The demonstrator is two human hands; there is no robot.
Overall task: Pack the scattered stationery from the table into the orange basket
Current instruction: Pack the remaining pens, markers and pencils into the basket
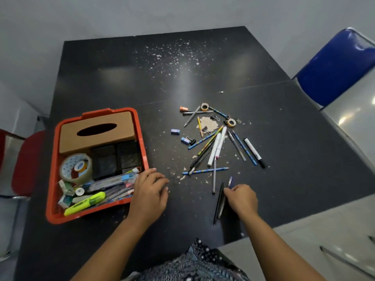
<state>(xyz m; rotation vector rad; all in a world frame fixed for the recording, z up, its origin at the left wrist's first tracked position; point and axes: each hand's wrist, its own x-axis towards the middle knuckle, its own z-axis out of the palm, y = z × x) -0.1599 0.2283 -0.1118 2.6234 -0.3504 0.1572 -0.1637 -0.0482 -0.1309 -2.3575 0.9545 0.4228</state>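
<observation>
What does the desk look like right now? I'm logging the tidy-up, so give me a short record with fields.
basket: orange basket on the table's left, holding a tissue box, tape roll and highlighter
loose items: pens and pencils, erasers, binder clips, right of the basket
left hand: open, beside the basket's near right corner
right hand: grip closed on dark pens
table: black table, flecked with pale chips
</observation>
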